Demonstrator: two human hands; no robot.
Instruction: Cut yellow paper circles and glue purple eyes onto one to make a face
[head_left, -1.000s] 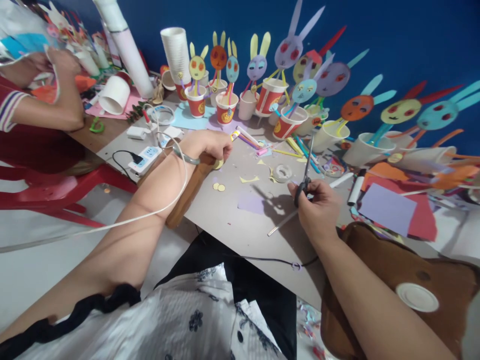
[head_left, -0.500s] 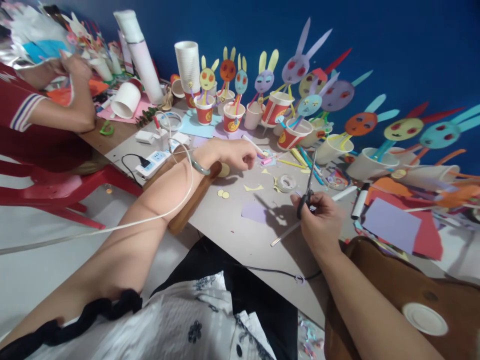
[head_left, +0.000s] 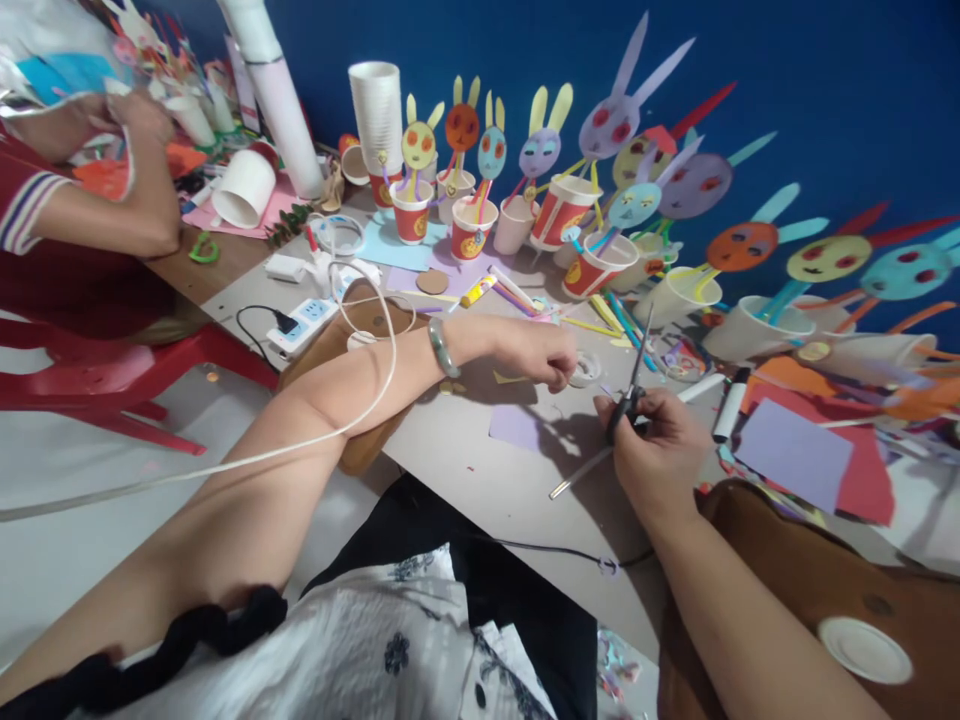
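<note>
My right hand (head_left: 664, 450) grips a pair of scissors (head_left: 634, 390) by the black handles, the blades pointing up and away from me. My left hand (head_left: 536, 352) hovers over the table with its fingers curled down, and whatever they may hold is hidden. Just right of those fingers lies a clear roll of tape (head_left: 588, 368). Below the left hand is a piece of purple paper (head_left: 517, 426). A thin white stick (head_left: 574, 476) lies on the table left of my right hand. Yellow paper scraps (head_left: 510, 378) are partly covered by the left hand and arm.
Paper cups with rabbit-faced figures, such as a red cup (head_left: 474, 232), line the blue wall. A white cable crosses my left arm to a power strip (head_left: 304, 325). Purple paper (head_left: 795, 455) and a marker (head_left: 730, 405) lie right. Another person's arm (head_left: 112, 215) is far left.
My left hand has moved right and slightly nearer, from beside the yellow paper circles to the tape roll. The right hand keeps the scissors, and the view has shifted a little.
</note>
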